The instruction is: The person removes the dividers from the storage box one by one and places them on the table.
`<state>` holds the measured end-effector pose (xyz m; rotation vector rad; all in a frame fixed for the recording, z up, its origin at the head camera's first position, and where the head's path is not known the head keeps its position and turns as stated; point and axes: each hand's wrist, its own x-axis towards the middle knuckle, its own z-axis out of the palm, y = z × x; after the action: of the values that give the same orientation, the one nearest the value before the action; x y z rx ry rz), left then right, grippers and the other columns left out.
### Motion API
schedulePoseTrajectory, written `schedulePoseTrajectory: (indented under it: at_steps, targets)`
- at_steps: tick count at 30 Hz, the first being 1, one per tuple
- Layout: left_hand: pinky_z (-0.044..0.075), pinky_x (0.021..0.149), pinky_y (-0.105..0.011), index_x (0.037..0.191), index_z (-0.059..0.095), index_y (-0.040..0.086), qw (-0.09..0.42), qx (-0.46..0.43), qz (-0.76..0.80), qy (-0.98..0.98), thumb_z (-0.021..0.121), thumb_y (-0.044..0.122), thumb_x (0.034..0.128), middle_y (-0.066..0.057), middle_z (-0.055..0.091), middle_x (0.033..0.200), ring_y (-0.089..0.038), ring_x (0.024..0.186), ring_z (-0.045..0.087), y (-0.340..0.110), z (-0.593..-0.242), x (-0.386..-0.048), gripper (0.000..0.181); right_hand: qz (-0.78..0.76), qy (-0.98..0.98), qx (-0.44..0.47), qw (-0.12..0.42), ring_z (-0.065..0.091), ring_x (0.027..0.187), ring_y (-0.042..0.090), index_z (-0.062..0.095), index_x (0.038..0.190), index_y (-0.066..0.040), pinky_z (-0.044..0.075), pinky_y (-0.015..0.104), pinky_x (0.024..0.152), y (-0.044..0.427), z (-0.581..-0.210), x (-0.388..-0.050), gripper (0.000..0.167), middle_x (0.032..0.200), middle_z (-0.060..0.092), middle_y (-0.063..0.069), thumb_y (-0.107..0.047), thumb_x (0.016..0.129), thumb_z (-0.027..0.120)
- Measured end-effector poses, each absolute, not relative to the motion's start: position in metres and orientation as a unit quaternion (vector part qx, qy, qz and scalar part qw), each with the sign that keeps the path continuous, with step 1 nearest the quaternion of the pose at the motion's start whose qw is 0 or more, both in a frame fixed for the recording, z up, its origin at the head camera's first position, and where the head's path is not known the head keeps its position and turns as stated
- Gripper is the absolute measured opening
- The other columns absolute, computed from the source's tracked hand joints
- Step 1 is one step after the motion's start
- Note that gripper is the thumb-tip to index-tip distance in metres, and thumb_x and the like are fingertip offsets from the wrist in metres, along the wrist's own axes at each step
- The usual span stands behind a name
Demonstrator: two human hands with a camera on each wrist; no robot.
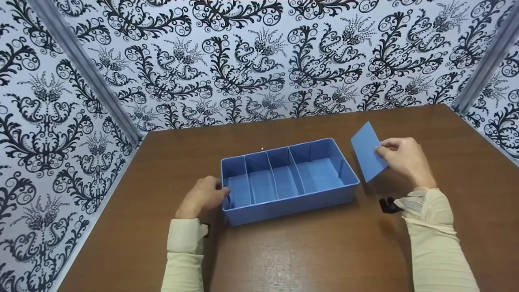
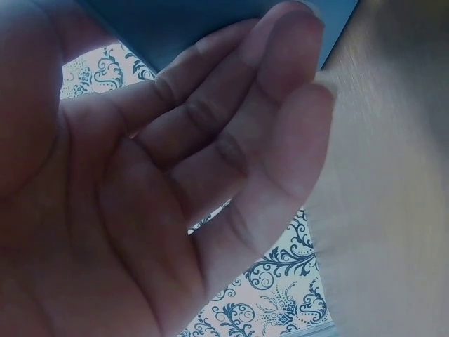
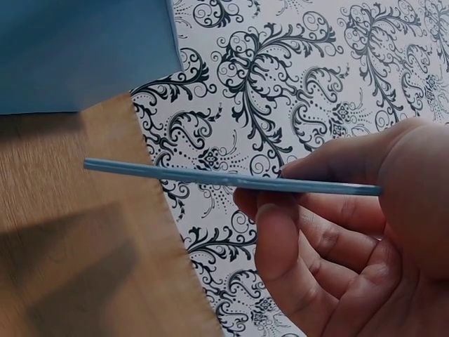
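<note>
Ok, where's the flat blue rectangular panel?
In the head view, the panel is pinched in the right hand, just right of the blue rectangular compartmented box, not touching it.

The divided box (image 1: pixel 292 205) looks to me like smooth, faintly shiny plastic, the flat panel (image 1: pixel 367 152) on the right matt plastic; the bench (image 1: pixel 304 251) glossy wood, the sleeves (image 1: pixel 436 239) cloth.

In front of me I see a brown wood-grain table (image 1: pixel 178 150), a pale sheen of light (image 1: pixel 279 247) on its near part. Beyond its far edge stands a white wall (image 1: pixel 263 65) patterned with black floral scrolls. Grey strips (image 1: pixel 86 72) mark its left and right corners, where matching side walls (image 1: pixel 44 134) flank me.
</note>
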<state>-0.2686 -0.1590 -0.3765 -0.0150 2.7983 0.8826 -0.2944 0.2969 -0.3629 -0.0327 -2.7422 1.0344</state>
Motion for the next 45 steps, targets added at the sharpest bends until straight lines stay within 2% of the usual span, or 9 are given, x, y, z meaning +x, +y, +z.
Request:
schedulePoseTrajectory:
  at_steps: [11, 19, 36, 45]
  targets:
    - [0.050, 0.071, -0.035, 0.123, 0.064, 0.000, 0.105, -0.012, 0.297, 0.949, 0.057, 0.023, 0.0995, -0.011, 0.063, 0.093, -0.024, 0.082, 0.060, -0.1582, -0.3770, -0.2690, 0.034, 0.355, -0.930, -0.011, 0.091, 0.059, 0.100, 0.031, 0.069, 0.118, 0.001, 0.042, 0.037, 0.082, 0.2974, -0.3652, -0.2953, 0.035, 0.116, 0.068, 0.024, -0.023, 0.096, 0.058]
    - [0.043, 0.062, -0.032, 0.098, 0.069, 0.002, 0.095, 0.005, 0.274, 0.957, 0.057, 0.022, 0.0977, -0.008, 0.058, 0.078, -0.021, 0.072, 0.056, -0.1587, -0.3744, -0.2708, 0.023, 0.352, -0.932, 0.003, 0.093, 0.060, 0.103, 0.035, 0.069, 0.117, 0.005, 0.042, 0.041, 0.086, 0.2969, -0.3671, -0.2963, 0.034, 0.116, 0.066, 0.027, -0.020, 0.095, 0.058]
    - [0.047, 0.066, -0.034, 0.111, 0.067, 0.000, 0.106, -0.008, 0.282, 0.954, 0.056, 0.022, 0.0988, -0.010, 0.062, 0.086, -0.023, 0.078, 0.059, -0.1590, -0.3761, -0.2710, 0.028, 0.360, -0.930, -0.008, 0.067, 0.059, 0.106, 0.036, 0.067, 0.121, 0.004, 0.042, 0.043, 0.088, 0.2970, -0.3695, -0.2979, 0.037, 0.121, 0.064, 0.027, -0.024, 0.097, 0.058]
    - [0.044, 0.062, -0.032, 0.106, 0.068, 0.001, 0.102, 0.000, 0.283, 0.954, 0.057, 0.022, 0.0986, -0.009, 0.059, 0.080, -0.021, 0.074, 0.056, -0.1587, -0.3762, -0.2714, 0.025, 0.362, -0.930, -0.015, 0.057, 0.059, 0.104, 0.034, 0.067, 0.121, 0.003, 0.042, 0.040, 0.086, 0.2975, -0.3717, -0.2987, 0.038, 0.121, 0.064, 0.026, -0.026, 0.097, 0.058]
